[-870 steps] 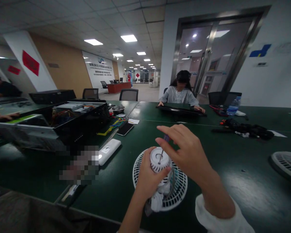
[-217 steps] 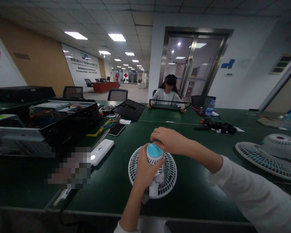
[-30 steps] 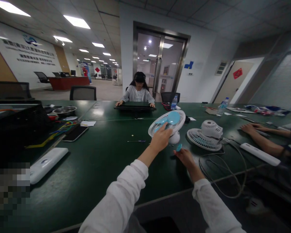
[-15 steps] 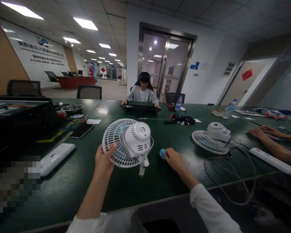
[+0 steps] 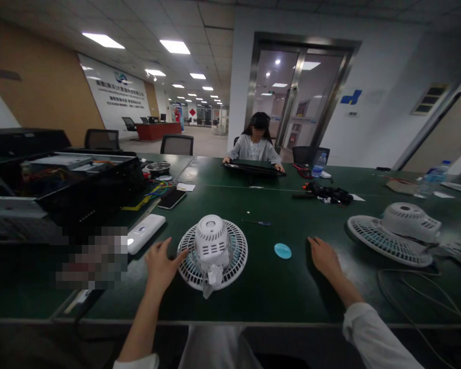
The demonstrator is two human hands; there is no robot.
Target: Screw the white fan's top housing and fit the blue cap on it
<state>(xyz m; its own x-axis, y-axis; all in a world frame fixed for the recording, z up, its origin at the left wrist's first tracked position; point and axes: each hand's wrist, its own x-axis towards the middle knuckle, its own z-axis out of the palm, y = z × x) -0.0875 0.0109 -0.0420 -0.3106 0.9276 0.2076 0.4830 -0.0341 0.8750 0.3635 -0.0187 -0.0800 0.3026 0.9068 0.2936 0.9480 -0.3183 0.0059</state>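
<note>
A small white fan (image 5: 212,246) lies grille-down on the green table, its motor housing facing up and blue blades showing through the grille. Beside its left rim is my left hand (image 5: 162,264), open, thumb and fingers spread, the thumb at the grille's edge. A round light-blue disc (image 5: 283,250) lies flat on the table to the right of the fan. Further right, my right hand (image 5: 324,258) rests low over the table with nothing seen in it; its fingers point forward, apart from the disc. Behind the fan lies a thin screwdriver (image 5: 263,223).
A second white fan (image 5: 407,225) with a looped cable lies at the right. On the left are an opened computer case (image 5: 88,189), a white power bank (image 5: 146,233) and a phone (image 5: 172,198). Across the table a person (image 5: 258,141) holds a flat black panel (image 5: 253,168).
The fan, held up in my left hand before, now lies on the table and that hand has opened. My right hand has let go of the blue disc and moved right. The view turned left.
</note>
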